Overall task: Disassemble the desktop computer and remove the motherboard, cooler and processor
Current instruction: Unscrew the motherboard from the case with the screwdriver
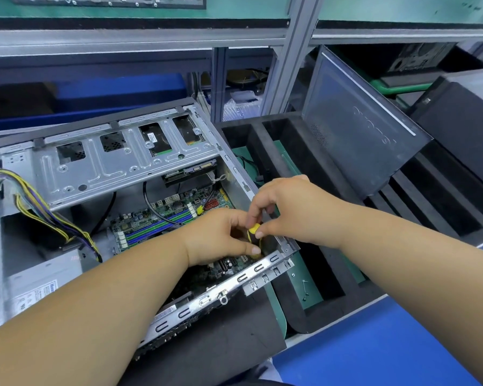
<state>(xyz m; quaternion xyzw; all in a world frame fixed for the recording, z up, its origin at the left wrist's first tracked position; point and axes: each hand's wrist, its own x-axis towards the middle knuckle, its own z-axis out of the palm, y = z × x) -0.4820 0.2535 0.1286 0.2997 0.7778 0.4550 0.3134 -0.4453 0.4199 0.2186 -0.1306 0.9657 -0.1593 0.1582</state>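
Observation:
The open desktop case (262, 264) lies on its side on the bench, its drive cage (95, 165) across the top. Inside lies the green motherboard (162, 215) with blue and green memory slots. A yellow and black screwdriver (253, 232) stands upright near the case's right corner. My left hand (221, 235) grips its handle low down, thumb toward the case rim. My right hand (290, 210) pinches the top of the handle with fingertips. The screwdriver's tip is hidden behind my hands. No cooler or processor shows.
A bundle of yellow, black and purple cables (39, 210) runs from the left into the silver power supply (42, 280). A black foam tray (304, 168) with deep slots stands right of the case. A grey side panel (354, 123) leans in it. Blue bench surface (374, 344) lies at lower right.

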